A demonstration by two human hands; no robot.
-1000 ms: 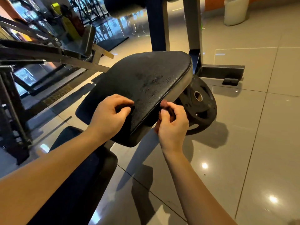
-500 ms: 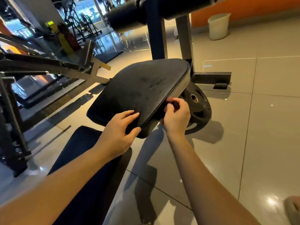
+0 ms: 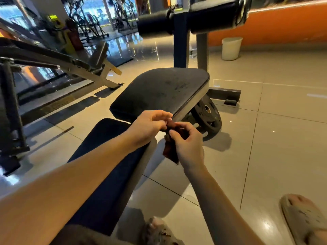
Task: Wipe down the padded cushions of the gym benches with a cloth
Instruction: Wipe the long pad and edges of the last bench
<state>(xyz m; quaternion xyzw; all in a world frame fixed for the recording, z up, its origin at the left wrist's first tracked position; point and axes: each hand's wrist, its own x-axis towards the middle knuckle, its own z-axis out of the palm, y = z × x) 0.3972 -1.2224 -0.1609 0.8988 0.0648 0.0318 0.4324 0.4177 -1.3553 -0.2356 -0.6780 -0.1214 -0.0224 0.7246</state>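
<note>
Head view: at frame centre the left hand (image 3: 150,127) and right hand (image 3: 187,144) both pinch a dark reddish cloth (image 3: 170,152), each grip clenched on its bunched top, just in front of the square cushion (image 3: 159,92). The cloth's long axis is roughly vertical, its loose end pointing at the floor (image 3: 265,156). With only a fingertip hold it could slip and fall; left bunched, it would wipe poorly.

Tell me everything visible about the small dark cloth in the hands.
The small dark reddish-brown cloth looks soft and crumpled. The left hand pinches its upper end, the right hand grips its middle, and a loose corner hangs below. It is held in the air before the near edge of the black padded seat cushion.
</note>
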